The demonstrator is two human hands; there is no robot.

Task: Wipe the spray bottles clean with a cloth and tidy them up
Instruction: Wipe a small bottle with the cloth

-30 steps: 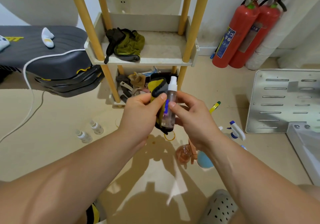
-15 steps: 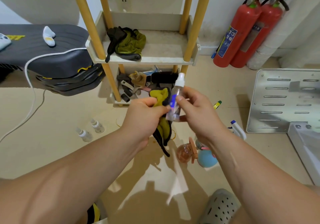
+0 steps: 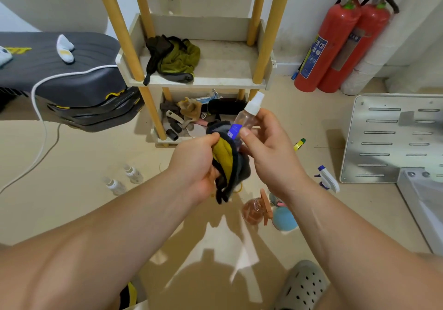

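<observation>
The small clear spray bottle (image 3: 247, 115), upright 1 second ago, now tilts rightward in mid-air, pinched by the right hand (image 3: 271, 151). The left hand (image 3: 194, 163) grips the yellow-and-black cloth (image 3: 227, 158) bunched over the bottle's lower end, so wiping seems to be finishing.

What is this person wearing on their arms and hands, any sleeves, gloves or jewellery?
Nothing shows on either. The left hand and right hand are ungloved, with no rings visible. The left forearm and right forearm are bare to the frame edge: no sleeves, watch or bracelet.
</observation>
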